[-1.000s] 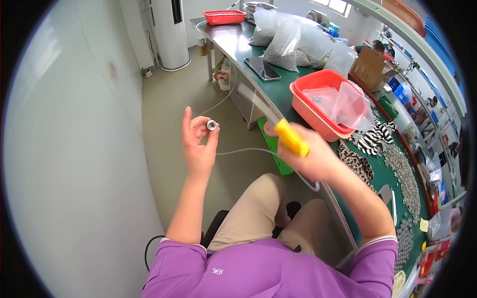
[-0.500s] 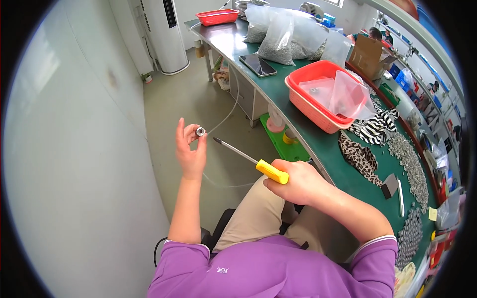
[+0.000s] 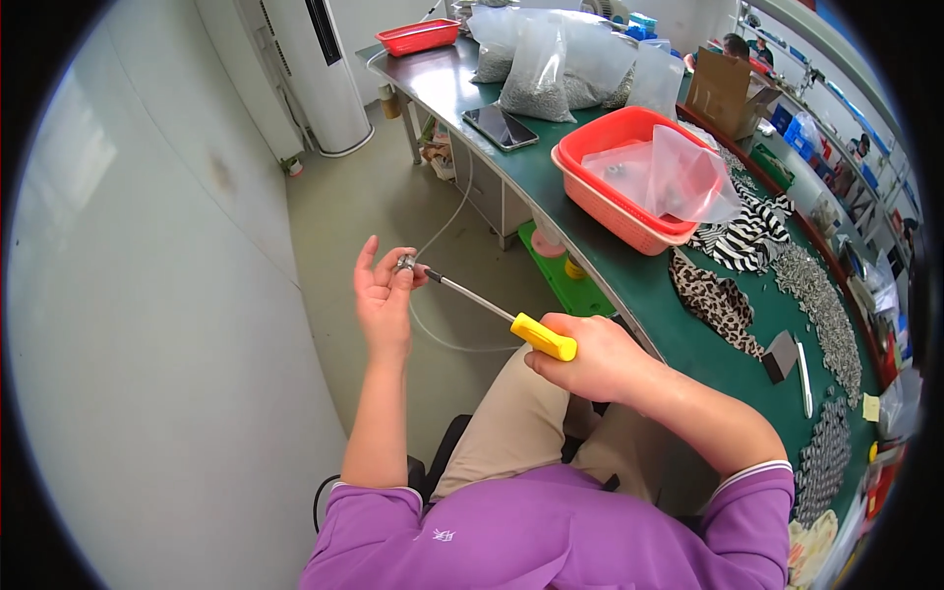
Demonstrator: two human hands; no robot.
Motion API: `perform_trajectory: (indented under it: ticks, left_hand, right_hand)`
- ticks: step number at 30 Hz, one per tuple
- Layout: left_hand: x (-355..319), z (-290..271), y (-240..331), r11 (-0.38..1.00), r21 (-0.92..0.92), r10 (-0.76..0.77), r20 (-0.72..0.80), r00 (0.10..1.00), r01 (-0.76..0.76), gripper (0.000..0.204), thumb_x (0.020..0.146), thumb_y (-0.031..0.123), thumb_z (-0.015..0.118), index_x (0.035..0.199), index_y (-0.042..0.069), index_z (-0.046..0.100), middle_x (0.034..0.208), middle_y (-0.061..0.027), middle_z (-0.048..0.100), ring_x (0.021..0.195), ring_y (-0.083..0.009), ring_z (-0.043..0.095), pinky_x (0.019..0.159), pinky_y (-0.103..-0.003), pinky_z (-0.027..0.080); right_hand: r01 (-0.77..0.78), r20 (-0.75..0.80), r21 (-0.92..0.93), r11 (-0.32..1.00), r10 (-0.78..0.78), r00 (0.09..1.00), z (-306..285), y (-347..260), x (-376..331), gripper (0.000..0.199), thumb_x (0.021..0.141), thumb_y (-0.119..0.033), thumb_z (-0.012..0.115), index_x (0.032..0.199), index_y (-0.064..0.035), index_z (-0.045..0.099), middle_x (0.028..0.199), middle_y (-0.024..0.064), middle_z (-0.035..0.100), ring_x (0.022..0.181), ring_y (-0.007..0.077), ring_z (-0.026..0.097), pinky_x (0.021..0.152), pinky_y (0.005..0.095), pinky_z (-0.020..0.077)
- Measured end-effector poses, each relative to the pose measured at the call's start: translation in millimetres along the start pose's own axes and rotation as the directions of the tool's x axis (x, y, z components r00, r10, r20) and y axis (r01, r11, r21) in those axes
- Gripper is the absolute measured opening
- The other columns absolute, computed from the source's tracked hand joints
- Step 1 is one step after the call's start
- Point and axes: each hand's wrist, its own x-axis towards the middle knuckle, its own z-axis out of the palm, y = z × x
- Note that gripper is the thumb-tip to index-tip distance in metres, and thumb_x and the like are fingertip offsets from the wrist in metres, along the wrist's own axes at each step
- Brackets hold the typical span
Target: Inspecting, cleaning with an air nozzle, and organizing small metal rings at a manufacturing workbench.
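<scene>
Between the fingertips of my raised left hand is a small shiny metal fitting, partly covered by the fingers. My right hand is wrapped round the yellow handle of an air blow gun. Its long metal nozzle slants up to the left, and the black tip is close beside the fitting; I cannot tell if they touch. A thin clear hose loops below the nozzle towards my right hand. Both hands are over the floor, left of the green bench.
On the green-topped bench stand a red basket with plastic bags, a phone, bags of small metal parts, and printed cloths. Loose parts lie at the right. A pale wall is on my left.
The fitting has turned in my left fingers, so its round opening no longer faces me. The gap between it and the blow gun's tip has narrowed. My view has shifted slightly.
</scene>
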Motion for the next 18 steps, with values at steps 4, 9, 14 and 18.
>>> perform_trajectory:
  ticks: [4, 9, 14, 18]
  left_hand:
    - [1.1, -3.7, -2.8, 0.977, -0.179, -0.118, 0.002, 0.993, 0.116, 0.054, 0.089, 0.004, 0.053, 0.135, 0.004, 0.025, 0.11, -0.0115, 0.057, 0.084, -0.0143, 0.059, 0.078, -0.027, 0.051]
    - [2.3, -6.9, -13.1, 0.877, -0.415, -0.247, 0.042, 0.968, 0.242, 0.042, 0.091, 0.01, 0.052, 0.13, 0.003, 0.038, 0.113, -0.0078, 0.055, 0.093, -0.0134, 0.057, 0.082, -0.027, 0.05]
    - [4.4, -11.0, -16.4, 0.641, -0.689, -0.371, 0.108, 0.922, 0.338, 0.029, 0.093, 0.014, 0.049, 0.12, 0.002, 0.047, 0.111, -0.0062, 0.056, 0.101, -0.0155, 0.055, 0.088, -0.029, 0.048]
    - [4.9, -4.8, -12.9, 0.561, -0.714, -0.345, 0.257, 0.903, 0.417, 0.028, 0.093, 0.012, 0.048, 0.119, 0.001, 0.047, 0.11, -0.0072, 0.056, 0.103, -0.0171, 0.055, 0.091, -0.031, 0.047]
  right_hand:
    - [0.001, -0.007, -0.007, 1.0, -0.001, 1.0, 1.3, 3.7, -3.6, 0.033, 0.082, -0.036, 0.056, 0.096, -0.0061, 0.055, 0.082, 0.0158, 0.063, 0.082, 0.0324, 0.062, 0.075, 0.0401, 0.0485]
    - [0.024, -0.024, 0.001, 1.0, -0.024, 0.999, 1.9, 8.9, -5.3, 0.034, 0.081, -0.036, 0.056, 0.095, -0.0056, 0.057, 0.081, 0.0153, 0.064, 0.08, 0.0319, 0.062, 0.075, 0.0399, 0.0489]
    - [0.057, -0.054, 0.018, 0.998, -0.056, 0.997, 4.3, 11.4, -7.9, 0.033, 0.081, -0.036, 0.057, 0.094, -0.0059, 0.057, 0.08, 0.0152, 0.063, 0.08, 0.0327, 0.061, 0.074, 0.0405, 0.0485]
    - [0.047, -0.05, 0.021, 0.999, -0.046, 0.998, 3.0, 14.9, -9.5, 0.033, 0.081, -0.038, 0.057, 0.092, -0.0064, 0.056, 0.081, 0.0154, 0.063, 0.081, 0.0333, 0.061, 0.074, 0.0407, 0.0482]
